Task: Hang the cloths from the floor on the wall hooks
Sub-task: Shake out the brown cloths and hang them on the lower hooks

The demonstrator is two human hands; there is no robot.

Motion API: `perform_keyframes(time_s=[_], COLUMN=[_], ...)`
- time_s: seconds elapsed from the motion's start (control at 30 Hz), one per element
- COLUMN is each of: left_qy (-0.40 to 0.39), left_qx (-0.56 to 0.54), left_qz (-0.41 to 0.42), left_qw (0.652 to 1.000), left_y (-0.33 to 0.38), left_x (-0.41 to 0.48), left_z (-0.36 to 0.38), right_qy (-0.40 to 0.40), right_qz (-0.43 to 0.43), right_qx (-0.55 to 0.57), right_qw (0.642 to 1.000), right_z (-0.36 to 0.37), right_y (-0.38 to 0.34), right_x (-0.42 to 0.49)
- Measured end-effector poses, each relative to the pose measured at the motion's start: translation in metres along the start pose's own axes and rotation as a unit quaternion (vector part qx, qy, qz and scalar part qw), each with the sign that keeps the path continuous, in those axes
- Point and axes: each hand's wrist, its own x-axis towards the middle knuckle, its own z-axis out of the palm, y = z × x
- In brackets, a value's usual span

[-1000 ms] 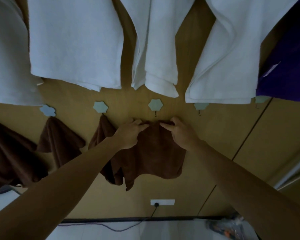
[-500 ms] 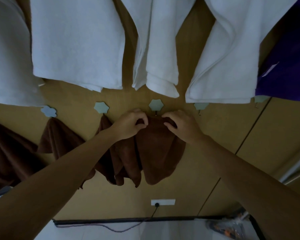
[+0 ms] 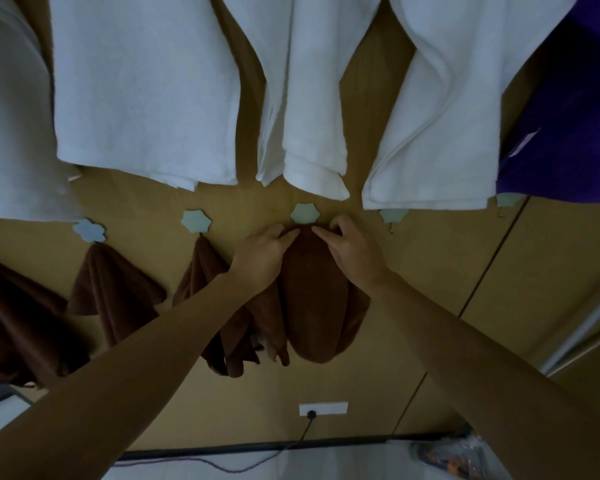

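Left hand (image 3: 262, 258), right hand (image 3: 352, 254): fingertip pinch on brown cloth (image 3: 319, 306), tan wooden wall (image 3: 447, 258) behind.

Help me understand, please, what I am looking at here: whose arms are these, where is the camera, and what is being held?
There is no machine here. The two bare arms belong to a person, and the single picture comes from a wide-angle camera worn on that person's head, looking forward and down, which bends the view. The left hand and the right hand both pinch the top of a brown cloth just under a flower-shaped wall hook on the wooden wall. Whether the cloth is already caught on the hook cannot be seen. Other brown cloths hang from hooks to the left. White towels and a purple towel hang above. The next hook to the right is bare.
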Motion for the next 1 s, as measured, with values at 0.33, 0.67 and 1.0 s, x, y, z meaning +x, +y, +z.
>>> perform_keyframes(time_s=[0.33,0.67,1.0], left_qy=[-0.029,-0.022,-0.154], left_qx=[-0.119,-0.04,-0.344], left_qz=[-0.089,-0.049,-0.182], left_qw=[0.988,0.998,0.908], left_y=[0.01,0.019,0.03], left_x=[0.006,0.001,0.0], left_z=[0.009,0.011,0.009], right_qy=[-0.02,0.004,-0.151], right_qz=[-0.022,0.017,0.163], right_qx=[0.044,-0.072,0.165], right_qw=[0.999,0.997,0.961], right_z=[0.019,0.014,0.013], right_y=[0.005,-0.012,-0.027], right_x=[-0.014,-0.021,-0.03])
